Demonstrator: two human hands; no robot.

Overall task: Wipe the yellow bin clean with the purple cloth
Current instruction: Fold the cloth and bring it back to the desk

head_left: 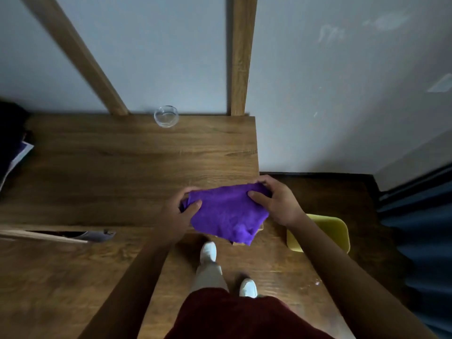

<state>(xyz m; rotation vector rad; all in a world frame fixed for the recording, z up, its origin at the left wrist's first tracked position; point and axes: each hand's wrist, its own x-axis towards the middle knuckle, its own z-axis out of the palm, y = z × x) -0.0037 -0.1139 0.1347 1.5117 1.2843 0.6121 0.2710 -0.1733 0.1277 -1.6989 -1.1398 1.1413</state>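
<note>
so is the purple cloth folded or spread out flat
Folded, loosely bunched: the purple cloth shows doubled layers, gripped at each end by the left hand and right hand.

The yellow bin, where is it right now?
In the head view the yellow bin sits on the wooden floor, low on the right, partly hidden behind the right forearm, just right of the purple cloth held in both hands.

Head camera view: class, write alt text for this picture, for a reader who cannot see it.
Seen from above, a standing person's left hand and right hand grip opposite ends of a purple cloth over the corner of a wooden table. A yellow bin sits on the wooden floor below the right forearm, and a small glass bowl stands at the table's far edge.
</note>
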